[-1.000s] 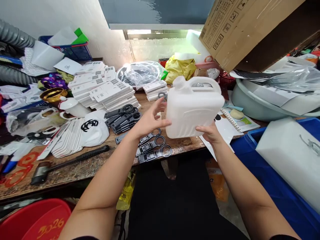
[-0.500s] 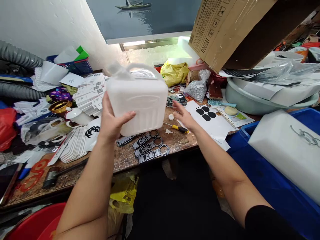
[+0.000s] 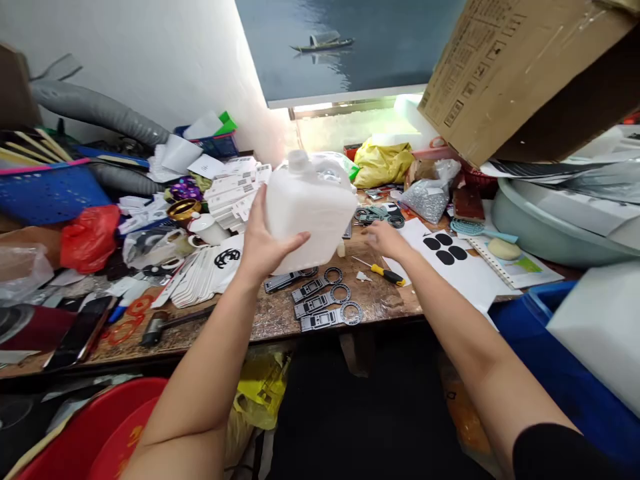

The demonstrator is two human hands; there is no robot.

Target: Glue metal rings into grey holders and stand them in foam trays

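Note:
My left hand [image 3: 273,243] grips a white translucent plastic jerrycan [image 3: 315,217] by its side, thumb across the front. The jerrycan is held up above the workbench, tilted, with its neck [image 3: 299,160] at the top left. My right hand [image 3: 387,240] is low over the bench, right of the jerrycan, its fingers curled downward; what is at the fingertips is hidden. Just in front of it lie a yellow and black screwdriver [image 3: 387,273] and a small white plastic piece [image 3: 363,276]. Several grey and black flat parts with rings [image 3: 323,303] lie below the jerrycan.
Stacked white cards [image 3: 193,277], a white mug [image 3: 207,230] and a hammer [image 3: 155,328] are on the left. At right are sheets with black ovals [image 3: 445,248], a notebook [image 3: 530,267], a pale basin [image 3: 545,227] and a blue bin [image 3: 530,340]. A cardboard box [image 3: 525,73] overhangs the back right.
The view has swung left. My right hand has come down to the bench, its fingers curling in; the round white cap there is out of sight. The left hand still holds the jerrycan, now turned slightly.

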